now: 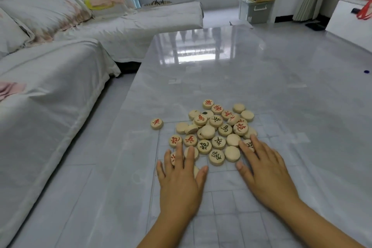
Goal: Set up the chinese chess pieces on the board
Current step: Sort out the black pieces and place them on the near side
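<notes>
Left grip: my left hand (179, 185) lies flat with fingers spread wide, holding nothing; its fingers rest on the pieces at the near left of the heap.
Right grip: my right hand (265, 173) is also flat and wide, holding nothing, with its fingertips touching the pieces at the heap's near right edge.
Pieces: the pieces (213, 133) sit in one loose heap on the far part of the board, some overlapping in the middle. Red and black characters are mixed, and many lie blank side up.
Stray: a lone piece (156, 123) with a red character lies apart to the left, near the bench's left edge.
Board: the board (221, 197) is a faint grid on a thin pale sheet on the glossy bench (261, 78), with no piece placed on its points yet.
Risk, scatter: a flat-handed sweep could send the overlapped pieces skidding across the slick top.
Risk, drop: a nudge leftward could tip the stray piece onto the floor (84, 177).
Risk, board: leaning on the sheet may slide it.
Risk, sorting: the blank faces hide each piece's colour, so I may misplace them unless I turn them over.
</notes>
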Tool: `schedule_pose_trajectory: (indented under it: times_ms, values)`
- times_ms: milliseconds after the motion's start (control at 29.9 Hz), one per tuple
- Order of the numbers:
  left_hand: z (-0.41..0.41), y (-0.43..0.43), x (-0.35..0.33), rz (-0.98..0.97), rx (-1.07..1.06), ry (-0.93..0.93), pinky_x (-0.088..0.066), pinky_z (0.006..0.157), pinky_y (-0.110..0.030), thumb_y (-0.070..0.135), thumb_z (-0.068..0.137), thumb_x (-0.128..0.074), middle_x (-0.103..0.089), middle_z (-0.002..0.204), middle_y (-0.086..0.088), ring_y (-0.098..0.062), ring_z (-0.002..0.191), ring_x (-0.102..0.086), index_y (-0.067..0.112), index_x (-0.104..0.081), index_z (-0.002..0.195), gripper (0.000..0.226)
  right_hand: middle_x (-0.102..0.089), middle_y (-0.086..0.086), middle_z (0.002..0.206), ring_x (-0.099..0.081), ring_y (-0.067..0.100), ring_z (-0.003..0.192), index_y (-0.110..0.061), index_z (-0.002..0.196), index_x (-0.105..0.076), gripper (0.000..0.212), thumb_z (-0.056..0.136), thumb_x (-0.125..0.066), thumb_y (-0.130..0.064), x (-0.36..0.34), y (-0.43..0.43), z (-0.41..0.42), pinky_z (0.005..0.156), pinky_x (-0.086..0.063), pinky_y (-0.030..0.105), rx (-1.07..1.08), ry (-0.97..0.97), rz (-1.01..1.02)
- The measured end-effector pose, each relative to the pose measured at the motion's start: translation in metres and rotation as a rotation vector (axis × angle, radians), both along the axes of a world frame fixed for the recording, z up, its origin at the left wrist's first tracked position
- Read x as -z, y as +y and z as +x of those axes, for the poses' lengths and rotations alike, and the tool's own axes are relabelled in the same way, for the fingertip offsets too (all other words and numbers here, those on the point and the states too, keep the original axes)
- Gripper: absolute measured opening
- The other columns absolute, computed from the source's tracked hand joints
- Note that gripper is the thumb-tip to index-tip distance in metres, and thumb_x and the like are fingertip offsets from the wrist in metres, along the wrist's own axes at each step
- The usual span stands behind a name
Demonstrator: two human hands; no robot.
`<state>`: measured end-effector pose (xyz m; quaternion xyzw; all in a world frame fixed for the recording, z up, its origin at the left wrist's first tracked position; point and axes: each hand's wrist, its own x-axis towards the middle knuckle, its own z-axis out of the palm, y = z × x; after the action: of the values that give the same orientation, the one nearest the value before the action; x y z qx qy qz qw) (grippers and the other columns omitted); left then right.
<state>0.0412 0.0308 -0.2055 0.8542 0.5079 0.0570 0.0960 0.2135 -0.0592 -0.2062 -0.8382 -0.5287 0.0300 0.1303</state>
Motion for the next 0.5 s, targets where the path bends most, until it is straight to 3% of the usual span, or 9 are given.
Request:
schedule_pose_trajectory:
  times_ms: [134, 201, 301, 502]
  values:
    - [-0.001, -0.007, -0.007, -0.059, -0.003, 0.023, 0.004, 0.117, -0.05, 0.058, 0.092, -0.013, 0.01, 0.158, 0.0, -0.03, 0.144, 0.009, 0.03, -0.003, 0.147, 0.063, 0.002, 0.001, 0.158, -0.005, 0.02, 0.144, -0.032, 0.146, -0.006, 0.063, 0.088, -0.01, -0.059, -0.004, -0.003, -0.006, 0.116, -0.006, 0.034, 0.015, 0.002, -0.05]
    - [0.0, -0.01, -0.015, -0.091, 0.017, 0.087, 0.003, 0.115, -0.055, 0.052, 0.095, -0.018, 0.01, 0.158, -0.003, -0.033, 0.144, 0.008, 0.028, -0.002, 0.147, 0.06, -0.002, 0.004, 0.158, -0.008, 0.022, 0.144, -0.03, 0.146, -0.011, 0.056, 0.095, -0.023, -0.048, -0.01, -0.002, -0.007, 0.116, -0.008, 0.037, 0.008, 0.027, -0.075]
    - [-0.006, -0.026, -0.023, -0.116, 0.052, 0.192, 0.001, 0.112, -0.06, 0.048, 0.096, -0.019, 0.008, 0.158, -0.004, -0.034, 0.144, 0.007, 0.028, 0.001, 0.147, 0.058, -0.008, 0.005, 0.157, -0.014, 0.025, 0.142, -0.027, 0.145, -0.016, 0.052, 0.096, -0.026, -0.042, -0.019, -0.013, -0.017, 0.114, -0.012, 0.041, -0.015, 0.011, -0.126]
    - [-0.035, -0.088, -0.023, -0.134, 0.061, 0.132, 0.003, 0.112, -0.06, 0.047, 0.097, -0.018, 0.01, 0.158, -0.002, -0.032, 0.144, 0.011, 0.029, 0.001, 0.146, 0.056, 0.001, 0.003, 0.158, -0.005, 0.023, 0.144, -0.029, 0.146, -0.01, 0.052, 0.097, -0.021, -0.041, -0.012, -0.066, -0.056, 0.117, -0.007, 0.04, -0.011, 0.032, -0.079]
